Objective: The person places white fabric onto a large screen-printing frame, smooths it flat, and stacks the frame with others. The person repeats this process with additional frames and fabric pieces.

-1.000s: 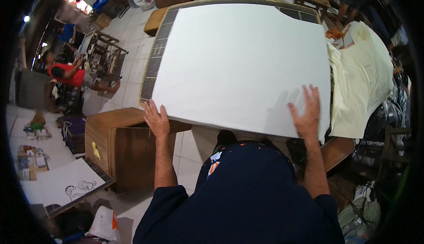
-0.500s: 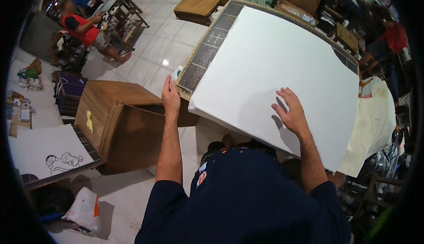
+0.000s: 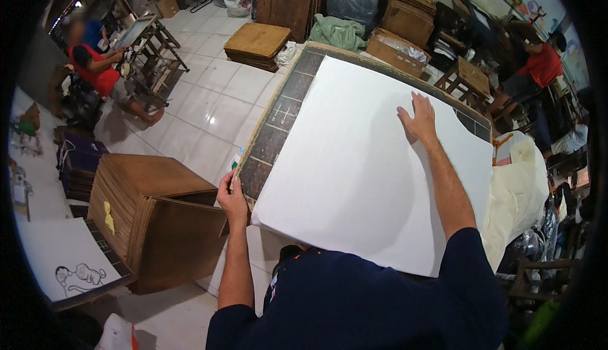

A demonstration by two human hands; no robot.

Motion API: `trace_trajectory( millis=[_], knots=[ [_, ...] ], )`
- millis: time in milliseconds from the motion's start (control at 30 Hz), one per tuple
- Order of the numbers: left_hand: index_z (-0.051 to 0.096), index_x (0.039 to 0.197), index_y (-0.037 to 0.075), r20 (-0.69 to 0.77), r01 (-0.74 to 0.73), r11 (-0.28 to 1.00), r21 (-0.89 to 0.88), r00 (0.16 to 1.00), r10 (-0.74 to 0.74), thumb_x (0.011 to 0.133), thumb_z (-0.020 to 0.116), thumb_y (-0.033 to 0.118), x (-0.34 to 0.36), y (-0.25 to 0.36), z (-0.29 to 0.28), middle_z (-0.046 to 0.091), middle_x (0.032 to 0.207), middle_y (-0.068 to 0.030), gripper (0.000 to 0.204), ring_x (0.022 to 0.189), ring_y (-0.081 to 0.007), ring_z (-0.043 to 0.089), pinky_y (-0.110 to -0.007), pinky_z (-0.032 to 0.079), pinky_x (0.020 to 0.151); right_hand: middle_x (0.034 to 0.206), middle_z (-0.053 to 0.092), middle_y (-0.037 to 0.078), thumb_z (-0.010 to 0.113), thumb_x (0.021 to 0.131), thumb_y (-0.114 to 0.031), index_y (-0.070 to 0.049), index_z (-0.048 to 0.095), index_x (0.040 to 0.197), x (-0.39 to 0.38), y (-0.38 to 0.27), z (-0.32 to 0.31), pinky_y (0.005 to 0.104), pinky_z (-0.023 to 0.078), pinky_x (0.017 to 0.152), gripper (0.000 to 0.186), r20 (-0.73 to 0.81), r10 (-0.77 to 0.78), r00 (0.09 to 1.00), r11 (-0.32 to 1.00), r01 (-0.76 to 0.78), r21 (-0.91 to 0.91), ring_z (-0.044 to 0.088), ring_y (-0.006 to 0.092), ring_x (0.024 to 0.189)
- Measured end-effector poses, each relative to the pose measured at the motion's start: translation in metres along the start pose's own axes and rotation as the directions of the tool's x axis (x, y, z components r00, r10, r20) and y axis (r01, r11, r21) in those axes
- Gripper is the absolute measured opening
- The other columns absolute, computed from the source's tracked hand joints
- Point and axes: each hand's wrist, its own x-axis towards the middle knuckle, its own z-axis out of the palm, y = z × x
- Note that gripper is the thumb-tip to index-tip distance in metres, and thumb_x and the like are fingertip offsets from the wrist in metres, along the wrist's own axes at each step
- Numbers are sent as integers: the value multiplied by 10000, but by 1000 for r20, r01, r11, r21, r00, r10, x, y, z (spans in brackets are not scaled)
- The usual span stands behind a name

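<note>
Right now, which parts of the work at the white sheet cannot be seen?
Head view only:
- Dark gridded board: mostly covered by the white sheet.
- Sheet's near edge: hidden by the person's dark shirt.
- Left hand: fingertips hidden at the board's corner.
- Right hand: palm underside hidden, flat on the sheet.

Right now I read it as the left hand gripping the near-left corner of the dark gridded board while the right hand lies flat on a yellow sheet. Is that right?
Not quite: the sheet is white, not yellow. The head view shows the right hand lying flat on the large white sheet, while the left hand grips the near-left corner of the dark gridded board, as you said.
</note>
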Motion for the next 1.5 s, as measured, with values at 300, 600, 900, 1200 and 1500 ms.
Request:
trace_trajectory(
  millis=[300, 600, 900, 1200, 1500],
  knots=[
    [704, 1073, -40, -146, 94, 986, 136, 987, -74, 949, 633, 144, -2, 11, 13, 727, 973, -113, 233, 883, -168, 646, -321, 503, 829, 1343, 552, 220, 492, 952, -528, -37, 553, 1326, 132, 40, 47, 479, 347, 1072, 620, 254, 98, 962, 994, -109, 31, 493, 369, 1268],
    [709, 1038, -65, -167, 163, 986, 33, 974, -156, 937, 670, 157, 5, 8, 11, 720, 934, -92, 247, 820, -145, 617, -294, 501, 790, 1208, 627, 294, 297, 966, -644, 74, 685, 1103, 183, 59, 67, 487, 419, 1036, 828, 520, 184, 834, 975, -223, 13, 583, 428, 1172],
    [699, 1008, -65, -210, 148, 975, 164, 971, -112, 943, 672, 196, 7, 5, 14, 709, 891, -92, 270, 797, -147, 606, -309, 494, 773, 1302, 584, 279, 286, 917, -731, 61, 627, 1235, 187, 61, 68, 463, 388, 1073, 919, 594, 247, 765, 949, -315, 10, 528, 412, 1259],
    [693, 1019, -68, -203, 104, 978, 180, 977, -67, 955, 656, 213, 5, 4, 13, 717, 900, -105, 290, 806, -154, 617, -317, 495, 777, 1525, 370, 218, 388, 1026, -441, -90, 442, 1458, 117, -68, 54, 486, 222, 1176, 559, 132, -377, 917, 916, 348, 202, 261, 371, 1454],
    [696, 1025, -65, -209, 67, 974, 215, 978, -21, 964, 645, 211, 4, 3, 12, 715, 894, -108, 287, 800, -155, 614, -319, 498, 764, 1568, 292, 212, 400, 996, -505, 24, 326, 1489, 136, -175, 114, 507, 137, 1206, 727, 167, -344, 924, 938, 329, 111, 216, 382, 1469]
  ],
)
